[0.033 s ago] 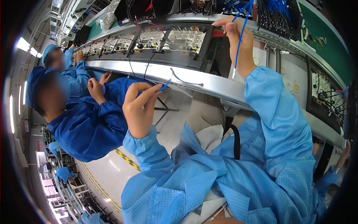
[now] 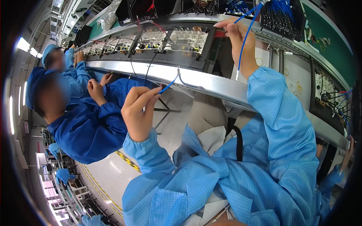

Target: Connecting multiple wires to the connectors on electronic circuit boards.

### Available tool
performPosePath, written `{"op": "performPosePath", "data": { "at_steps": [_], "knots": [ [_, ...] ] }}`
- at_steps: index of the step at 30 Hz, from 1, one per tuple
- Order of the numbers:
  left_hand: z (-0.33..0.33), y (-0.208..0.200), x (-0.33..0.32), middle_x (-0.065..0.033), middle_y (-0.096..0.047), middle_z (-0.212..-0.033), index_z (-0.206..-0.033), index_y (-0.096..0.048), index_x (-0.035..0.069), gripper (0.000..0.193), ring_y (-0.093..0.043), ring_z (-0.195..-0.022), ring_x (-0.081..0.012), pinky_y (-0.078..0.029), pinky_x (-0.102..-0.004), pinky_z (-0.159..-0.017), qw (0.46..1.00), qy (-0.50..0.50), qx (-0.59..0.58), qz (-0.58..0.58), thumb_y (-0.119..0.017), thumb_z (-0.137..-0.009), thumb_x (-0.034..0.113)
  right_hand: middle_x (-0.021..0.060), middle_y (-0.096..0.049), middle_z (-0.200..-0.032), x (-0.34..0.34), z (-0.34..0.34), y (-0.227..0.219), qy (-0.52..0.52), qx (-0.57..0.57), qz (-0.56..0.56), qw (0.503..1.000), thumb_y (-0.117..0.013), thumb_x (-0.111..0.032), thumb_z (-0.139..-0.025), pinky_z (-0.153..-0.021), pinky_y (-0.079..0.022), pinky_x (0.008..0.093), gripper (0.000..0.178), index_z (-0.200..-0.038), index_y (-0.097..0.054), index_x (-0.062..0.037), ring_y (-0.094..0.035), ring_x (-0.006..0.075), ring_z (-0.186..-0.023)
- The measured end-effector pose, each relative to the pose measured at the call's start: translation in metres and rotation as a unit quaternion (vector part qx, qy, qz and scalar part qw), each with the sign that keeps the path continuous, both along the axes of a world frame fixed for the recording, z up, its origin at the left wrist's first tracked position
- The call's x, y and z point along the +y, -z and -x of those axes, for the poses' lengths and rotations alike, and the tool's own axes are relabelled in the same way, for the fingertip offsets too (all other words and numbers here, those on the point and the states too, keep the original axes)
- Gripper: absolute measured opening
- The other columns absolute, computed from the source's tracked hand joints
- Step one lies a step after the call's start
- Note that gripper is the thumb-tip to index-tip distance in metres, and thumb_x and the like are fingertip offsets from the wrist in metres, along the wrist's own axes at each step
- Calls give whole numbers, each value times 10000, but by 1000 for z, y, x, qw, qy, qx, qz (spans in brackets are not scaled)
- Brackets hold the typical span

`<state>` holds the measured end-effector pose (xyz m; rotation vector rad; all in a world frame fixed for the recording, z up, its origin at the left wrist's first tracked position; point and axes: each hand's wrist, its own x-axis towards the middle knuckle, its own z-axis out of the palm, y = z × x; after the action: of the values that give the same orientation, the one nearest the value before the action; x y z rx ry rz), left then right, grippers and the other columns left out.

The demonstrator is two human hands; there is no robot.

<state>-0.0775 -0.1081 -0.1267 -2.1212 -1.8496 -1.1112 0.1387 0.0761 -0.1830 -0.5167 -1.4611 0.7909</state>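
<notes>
A short blue wire (image 2: 169, 86) is pinched between the thumb and fingers of my left hand (image 2: 137, 113). It bends over at its top in front of the metal rail, and my left hand hangs near that rail. Higher up on the right, my right hand (image 2: 243, 51) closes on a blue cable (image 2: 248, 37). The cable loops above the fingers, and one end with a white tip (image 2: 237, 75) hangs down beside the wrist. Whether the two blue pieces are one cable, I cannot tell.
A silver rail (image 2: 222, 86) runs along the line's front. Beyond it lie black trays with clear-topped modules (image 2: 188, 40). A black bin of blue cables (image 2: 281, 19) stands at the back right. A co-worker in dark blue (image 2: 90, 128) sits close on my left; another person's hand (image 2: 347, 154) shows far right.
My left hand has shifted slightly left and down, and its blue wire now bends over. The cable loop above my right hand has swung a little right; that hand stays nearly still.
</notes>
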Motion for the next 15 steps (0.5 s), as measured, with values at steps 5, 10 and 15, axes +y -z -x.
{"op": "performPosePath", "data": {
  "at_steps": [5, 10, 15],
  "knots": [
    [33, -20, -14, -99, -637, -781, -805, -643, -53, 118, -637, -745, -200, -501, -259, -668, 995, -32, -40, -89, -671, -709, -116, 16, -636, -865, 9, 24, 8, -35, -81, -6, 996, -481, -417, -962, -736, -427, 251, 431, -912, -665, -30, -551, 109, -791],
    [83, -49, 9, -108, -664, -833, -879, -634, -76, 62, -661, -796, -186, -532, -255, -717, 976, -25, -206, -61, -615, -859, -22, 46, -661, -822, 29, 69, 0, -13, -123, -14, 992, -549, -294, -940, -709, -426, 294, 297, -859, -671, -36, -595, 142, -719],
    [118, -41, 73, -111, -676, -842, -846, -608, -82, 115, -672, -773, -163, -539, -247, -704, 962, -22, -269, -34, -634, -873, 26, -27, -661, -763, 45, 81, 0, 129, -269, -158, 941, -557, -280, -911, -749, -342, 333, 235, -812, -689, -113, -583, 167, -807]
  ]
}}
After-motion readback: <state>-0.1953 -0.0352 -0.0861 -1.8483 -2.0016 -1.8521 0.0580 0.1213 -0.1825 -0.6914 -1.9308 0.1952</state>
